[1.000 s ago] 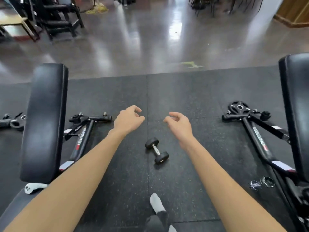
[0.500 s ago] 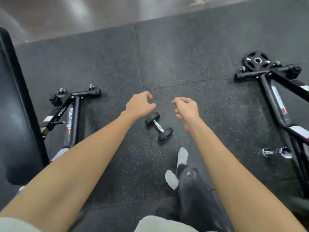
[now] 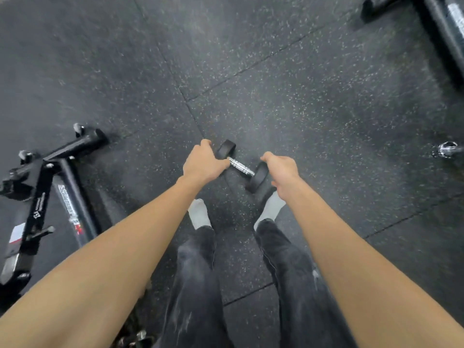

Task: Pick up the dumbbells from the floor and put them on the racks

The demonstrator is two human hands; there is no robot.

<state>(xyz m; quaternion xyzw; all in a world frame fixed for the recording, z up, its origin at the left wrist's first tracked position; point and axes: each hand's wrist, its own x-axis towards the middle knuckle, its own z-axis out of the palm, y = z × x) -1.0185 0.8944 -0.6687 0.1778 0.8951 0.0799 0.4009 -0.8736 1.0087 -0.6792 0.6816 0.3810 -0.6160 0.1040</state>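
Reaching down marks the pickup step: the dumbbell (image 3: 240, 166) lies on the rubber floor (image 3: 301, 96) just ahead of the feet. The left hand (image 3: 204, 163) curls over its far head, the right hand (image 3: 281, 169) over its near head; whether either grips it, I cannot tell. Next comes a firm hold, then a lift.

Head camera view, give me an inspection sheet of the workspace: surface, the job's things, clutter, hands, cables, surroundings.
Surface: dark speckled rubber floor tiles with visible seams.
Job's things: one dumbbell with black heads and a chrome handle, lying on the floor in front of the person's socked feet; no rack in view.
Clutter: a small shiny metal part on the floor at the right edge.
Hands: left hand at the dumbbell's far head, right hand at its near head; whether either has closed on it cannot be told.
Cables: nothing seen.
Surroundings: black bench frame at left, another frame's foot at top right.
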